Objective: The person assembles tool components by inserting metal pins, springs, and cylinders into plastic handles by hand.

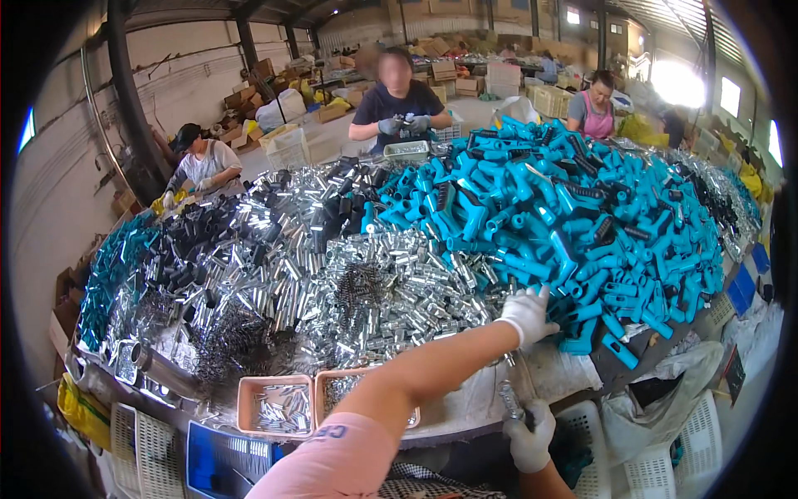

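Observation:
My left hand (pixel 527 318), in a white glove, reaches across to the right. Its fingers are stretched apart at the front edge of a heap of teal plastic handles (pixel 561 249), and nothing shows in its grasp. Lower down, near the table's front edge, my right hand (pixel 532 438) is closed around a silver metal fitting (pixel 509 399) that sticks up from the fingers. Left of my left hand spreads a pile of silver metal fittings (pixel 416 291), with a dark clump of small springs (pixel 357 287) on it. The pink sleeve and left forearm cover part of the pile's front.
Two shallow salmon-coloured trays (pixel 242 409) with small metal pins stand at the front edge. White plastic baskets (pixel 596 432) and a blue crate (pixel 199 466) sit below the table. Three people work across the table, one with grey gloves (pixel 405 125). Black sleeves (pixel 204 220) lie heaped at left.

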`<state>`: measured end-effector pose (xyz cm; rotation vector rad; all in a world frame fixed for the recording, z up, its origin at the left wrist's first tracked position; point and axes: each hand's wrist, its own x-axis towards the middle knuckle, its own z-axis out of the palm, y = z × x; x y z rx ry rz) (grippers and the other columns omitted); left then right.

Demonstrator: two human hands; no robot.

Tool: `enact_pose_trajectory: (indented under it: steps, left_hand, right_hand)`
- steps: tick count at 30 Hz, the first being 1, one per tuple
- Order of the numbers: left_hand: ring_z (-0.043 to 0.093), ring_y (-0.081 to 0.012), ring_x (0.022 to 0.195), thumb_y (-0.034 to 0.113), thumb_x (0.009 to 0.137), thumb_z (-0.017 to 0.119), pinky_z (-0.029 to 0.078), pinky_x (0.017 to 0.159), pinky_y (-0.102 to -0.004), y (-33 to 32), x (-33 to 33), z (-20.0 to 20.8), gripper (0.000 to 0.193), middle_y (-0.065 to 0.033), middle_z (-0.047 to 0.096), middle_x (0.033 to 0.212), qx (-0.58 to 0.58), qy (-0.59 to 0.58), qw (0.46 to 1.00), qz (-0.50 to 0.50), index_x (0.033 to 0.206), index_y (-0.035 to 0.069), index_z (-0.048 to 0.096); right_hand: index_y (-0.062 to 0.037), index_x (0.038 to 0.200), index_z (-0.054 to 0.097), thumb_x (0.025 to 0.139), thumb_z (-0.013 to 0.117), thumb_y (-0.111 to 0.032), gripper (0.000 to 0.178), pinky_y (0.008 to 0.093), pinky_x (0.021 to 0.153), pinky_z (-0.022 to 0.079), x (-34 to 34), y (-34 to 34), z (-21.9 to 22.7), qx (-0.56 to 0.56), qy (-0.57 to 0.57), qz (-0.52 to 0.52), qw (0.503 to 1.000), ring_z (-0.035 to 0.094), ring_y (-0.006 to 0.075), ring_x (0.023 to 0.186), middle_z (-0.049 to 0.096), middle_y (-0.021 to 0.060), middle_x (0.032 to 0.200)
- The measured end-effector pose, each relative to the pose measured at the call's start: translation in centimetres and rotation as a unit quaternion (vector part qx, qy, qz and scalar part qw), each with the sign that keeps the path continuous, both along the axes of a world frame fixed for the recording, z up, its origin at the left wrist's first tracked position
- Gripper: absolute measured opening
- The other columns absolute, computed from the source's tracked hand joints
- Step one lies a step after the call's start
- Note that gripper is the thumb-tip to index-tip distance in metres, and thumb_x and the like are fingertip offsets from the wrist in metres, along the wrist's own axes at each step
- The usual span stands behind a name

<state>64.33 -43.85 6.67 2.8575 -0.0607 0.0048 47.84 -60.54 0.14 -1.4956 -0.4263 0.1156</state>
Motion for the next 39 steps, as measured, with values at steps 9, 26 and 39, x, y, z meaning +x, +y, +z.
enact_pose_trajectory:
  steps: [9,26,39]
  left_hand:
    - [0.066,-0.0291,0.104,0.022,0.090,0.058,0.055,0.078,-0.0462,0.0,3.2,-4.4,0.038,-0.0157,0.066,0.114,0.082,-0.045,0.989,0.117,0.121,0.000,0.056]
    - [0.059,-0.0131,0.081,0.024,0.092,0.060,0.049,0.072,-0.0293,18.2,-27.8,5.7,0.035,-0.0062,0.064,0.089,-0.490,-0.089,0.842,0.210,0.118,-0.001,0.059]
    - [0.061,-0.0406,0.117,-0.002,0.097,0.051,0.059,0.090,-0.0482,14.4,-45.6,1.2,0.035,-0.0126,0.054,0.113,-0.751,-0.250,0.508,0.341,0.125,0.012,0.036]
  right_hand:
    - [0.0021,0.089,0.065,0.066,0.074,-0.008,0.026,0.0295,0.065,0.045,0.4,-0.8,1.7,-0.111,0.023,-0.011,0.994,0.056,0.0164,0.070,0.057,0.0057,0.076]
    - [0.0019,0.095,0.064,0.078,0.081,-0.009,0.026,0.0220,0.058,0.042,-5.4,4.5,2.6,-0.030,0.059,0.156,0.985,0.048,0.0030,0.064,0.058,-0.0034,0.073]
    - [-0.0015,0.097,0.070,0.071,0.082,-0.014,0.030,0.0334,0.069,0.056,-12.3,13.3,7.1,-0.134,-0.191,0.287,0.929,0.072,0.0277,0.075,0.073,0.0139,0.086]
